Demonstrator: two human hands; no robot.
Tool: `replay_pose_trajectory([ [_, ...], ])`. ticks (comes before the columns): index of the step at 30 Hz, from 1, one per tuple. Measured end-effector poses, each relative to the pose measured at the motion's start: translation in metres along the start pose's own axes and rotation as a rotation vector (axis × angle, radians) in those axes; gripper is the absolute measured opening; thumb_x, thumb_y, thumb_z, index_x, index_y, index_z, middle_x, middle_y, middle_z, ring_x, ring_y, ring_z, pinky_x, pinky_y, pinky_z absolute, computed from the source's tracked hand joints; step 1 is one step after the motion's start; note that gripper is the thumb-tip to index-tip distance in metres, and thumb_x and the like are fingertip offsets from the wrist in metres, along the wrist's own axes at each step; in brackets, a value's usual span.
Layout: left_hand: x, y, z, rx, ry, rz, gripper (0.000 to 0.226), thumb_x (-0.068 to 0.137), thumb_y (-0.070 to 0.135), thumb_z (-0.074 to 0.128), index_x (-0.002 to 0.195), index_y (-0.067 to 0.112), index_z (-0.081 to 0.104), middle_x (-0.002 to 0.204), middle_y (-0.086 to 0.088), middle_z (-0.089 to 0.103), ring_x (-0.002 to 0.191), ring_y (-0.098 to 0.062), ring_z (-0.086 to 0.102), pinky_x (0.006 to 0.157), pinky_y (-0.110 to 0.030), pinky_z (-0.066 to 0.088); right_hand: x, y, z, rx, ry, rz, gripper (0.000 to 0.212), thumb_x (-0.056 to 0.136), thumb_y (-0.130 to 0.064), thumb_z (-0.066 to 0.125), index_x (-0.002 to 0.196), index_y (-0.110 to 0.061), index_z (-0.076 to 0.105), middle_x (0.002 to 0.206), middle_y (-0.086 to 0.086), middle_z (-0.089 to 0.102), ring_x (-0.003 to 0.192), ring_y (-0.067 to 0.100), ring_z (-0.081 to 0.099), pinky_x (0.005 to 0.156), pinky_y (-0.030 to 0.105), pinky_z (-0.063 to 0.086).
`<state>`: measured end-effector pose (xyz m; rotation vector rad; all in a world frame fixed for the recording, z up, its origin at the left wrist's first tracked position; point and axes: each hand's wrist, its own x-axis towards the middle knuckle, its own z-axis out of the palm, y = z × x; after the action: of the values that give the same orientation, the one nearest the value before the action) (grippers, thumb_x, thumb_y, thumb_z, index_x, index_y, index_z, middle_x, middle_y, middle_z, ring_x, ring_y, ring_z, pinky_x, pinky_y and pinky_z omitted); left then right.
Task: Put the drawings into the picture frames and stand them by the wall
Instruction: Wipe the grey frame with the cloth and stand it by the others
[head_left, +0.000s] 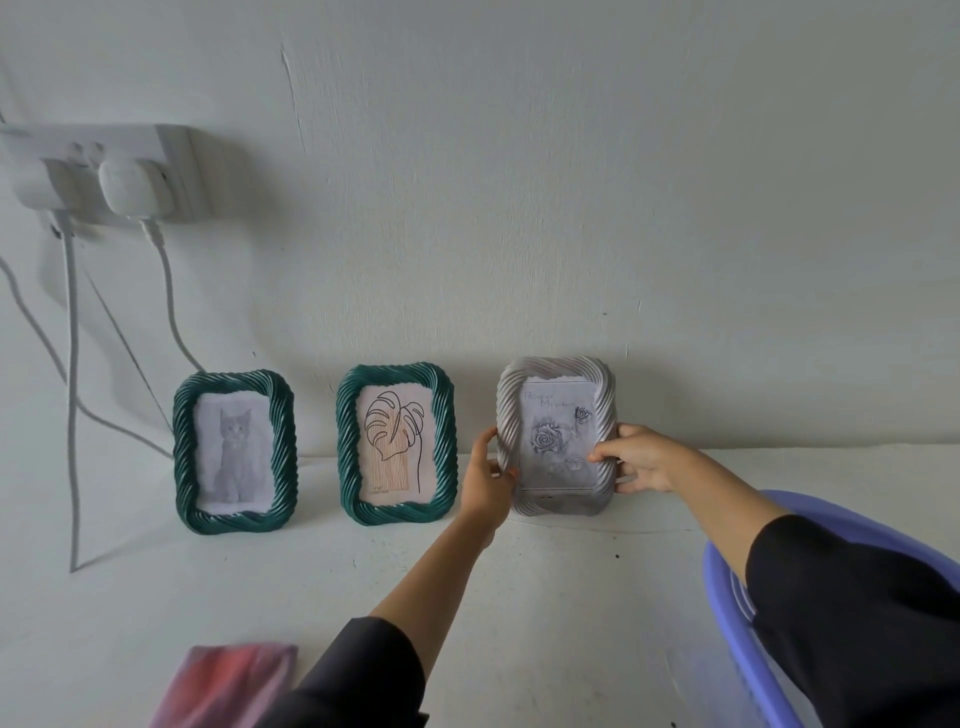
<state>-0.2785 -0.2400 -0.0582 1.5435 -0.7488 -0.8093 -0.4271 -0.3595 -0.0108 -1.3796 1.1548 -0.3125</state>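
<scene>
While the right hand (644, 460) grasps the right rim of the grey frame (556, 371), its thumb lies across the front with the tip reaching onto the rose drawing (558, 441), and its other fingers curl round behind the edge. Opposite it, the left hand (488, 475) clasps the left rim low down, thumb raised along the twisted moulding and a fingertip hooked onto the front near the lower corner. So the frame sits between the two hands, upright with its face toward the room, its top close to the wall (571, 208); I cannot tell whether its base rests on the white table (260, 582) or hangs just above it. Both forearms stretch forward out of dark sleeves. Just left of the left hand a green frame (347, 441) holding a leaf drawing (397, 441) stands by the wall, and further left a second green frame (183, 452) holding a cat drawing (234, 452) stands the same way. Above that one a white socket (104, 150) on the wall carries a plug (132, 189), and white cables (72, 364) hang down to the table. Under the right forearm is the rim of a purple basin (719, 597), and a pinkish cloth (228, 686) lies at the near edge, blurred.
</scene>
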Motion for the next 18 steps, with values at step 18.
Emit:
replay_pose_trajectory([
  [18, -0.002, 0.001, 0.0007, 0.008, -0.022, -0.003, 0.058, 0.091, -0.007, 0.042, 0.14, 0.025, 0.032, 0.089, -0.009, 0.054, 0.087, -0.023, 0.052, 0.08, -0.037, 0.047, -0.0058, 0.001, -0.0003, 0.011, -0.011, 0.006, 0.022, 0.083, 0.003, 0.056, 0.083, -0.019, 0.052, 0.082, 0.004, 0.06, 0.072, 0.018, 0.057, 0.073, 0.033, 0.046],
])
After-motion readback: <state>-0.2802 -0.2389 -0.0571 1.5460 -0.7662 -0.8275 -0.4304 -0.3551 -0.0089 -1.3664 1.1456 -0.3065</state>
